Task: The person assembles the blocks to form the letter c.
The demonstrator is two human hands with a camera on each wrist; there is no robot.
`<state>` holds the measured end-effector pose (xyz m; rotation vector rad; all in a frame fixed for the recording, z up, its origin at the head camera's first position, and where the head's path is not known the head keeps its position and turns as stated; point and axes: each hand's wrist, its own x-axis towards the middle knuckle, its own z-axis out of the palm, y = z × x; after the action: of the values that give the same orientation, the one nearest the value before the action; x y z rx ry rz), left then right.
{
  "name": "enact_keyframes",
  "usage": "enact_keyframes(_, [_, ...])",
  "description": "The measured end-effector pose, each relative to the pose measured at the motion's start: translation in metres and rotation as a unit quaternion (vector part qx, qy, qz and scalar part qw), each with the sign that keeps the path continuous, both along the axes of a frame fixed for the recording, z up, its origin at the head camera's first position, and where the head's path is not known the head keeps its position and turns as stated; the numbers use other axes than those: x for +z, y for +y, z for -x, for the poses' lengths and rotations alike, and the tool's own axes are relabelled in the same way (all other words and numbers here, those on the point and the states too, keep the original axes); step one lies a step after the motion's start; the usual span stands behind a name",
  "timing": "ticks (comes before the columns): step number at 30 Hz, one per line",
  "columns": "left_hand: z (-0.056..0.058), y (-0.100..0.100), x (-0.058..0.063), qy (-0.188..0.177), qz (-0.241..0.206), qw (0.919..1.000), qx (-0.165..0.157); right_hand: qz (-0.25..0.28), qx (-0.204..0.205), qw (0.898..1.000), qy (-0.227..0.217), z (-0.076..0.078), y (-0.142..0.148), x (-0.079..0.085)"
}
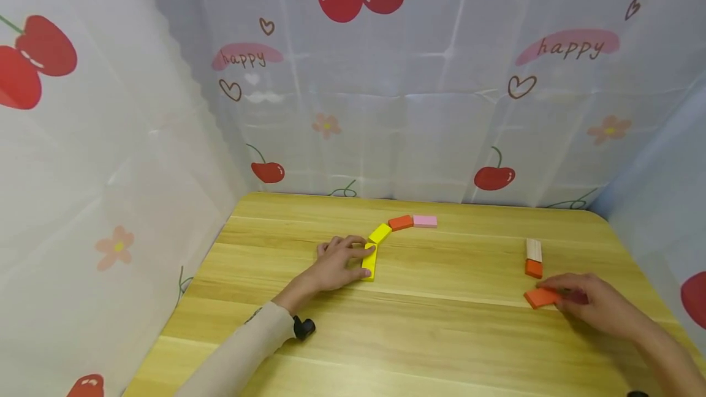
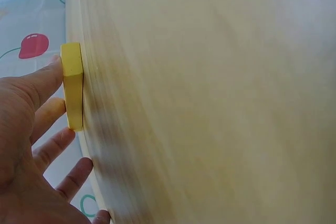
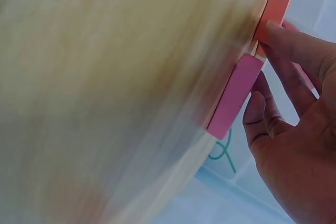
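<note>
My left hand (image 1: 339, 265) touches the upright-running yellow block (image 1: 369, 266) with thumb and index finger, the other fingers spread on the table. In the left wrist view that yellow block (image 2: 72, 90) lies against the thumb and fingertips. Beyond it, a second yellow block (image 1: 380, 233), a red-orange block (image 1: 401, 223) and a pink block (image 1: 425, 221) continue in a curve. At the right, my right hand (image 1: 595, 302) pinches an orange block (image 1: 540, 297) between thumb and fingers. Another pink block (image 3: 234, 98) lies beside the curled fingers, mostly covered in the head view.
A plain wooden block (image 1: 534, 250) and an orange block (image 1: 534, 268) lie end to end just beyond my right hand. The wooden table (image 1: 441, 336) is bordered by a printed white curtain (image 1: 386, 139) at the back and sides.
</note>
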<state>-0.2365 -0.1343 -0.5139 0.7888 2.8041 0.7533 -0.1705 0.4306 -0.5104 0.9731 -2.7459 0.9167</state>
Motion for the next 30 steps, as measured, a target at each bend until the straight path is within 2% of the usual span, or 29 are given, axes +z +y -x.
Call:
enact_keyframes(4, [0.000, 0.000, 0.000, -0.003, 0.003, 1.0000, 0.003, -0.002, -0.017, 1.000, -0.013, -0.001, -0.003, 0.002])
enact_keyframes(7, [0.000, 0.000, 0.000, -0.003, 0.004, 1.0000, 0.004, -0.010, -0.042, 0.998, -0.044, -0.003, -0.006, 0.004])
enact_keyframes(12, [0.001, 0.000, -0.001, -0.002, -0.001, 1.0000, 0.003, -0.048, -0.111, 0.987, -0.108, -0.006, -0.012, 0.009])
enact_keyframes(15, [0.001, 0.000, -0.001, -0.003, -0.001, 1.0000, 0.002, -0.058, -0.127, 0.982, -0.128, -0.008, -0.017, 0.011])
enact_keyframes(18, [0.001, 0.000, -0.001, -0.005, 0.000, 1.0000, 0.001, -0.051, -0.131, 0.981, -0.131, -0.009, -0.023, 0.011])
enact_keyframes(26, [0.001, 0.000, -0.001, -0.005, 0.006, 1.0000, 0.003, -0.039, -0.142, 0.985, -0.091, -0.009, -0.037, 0.009])
enact_keyframes(30, [0.000, -0.001, 0.000, -0.007, 0.006, 0.9999, 0.003, -0.045, -0.149, 0.983, -0.095, -0.009, -0.043, 0.011])
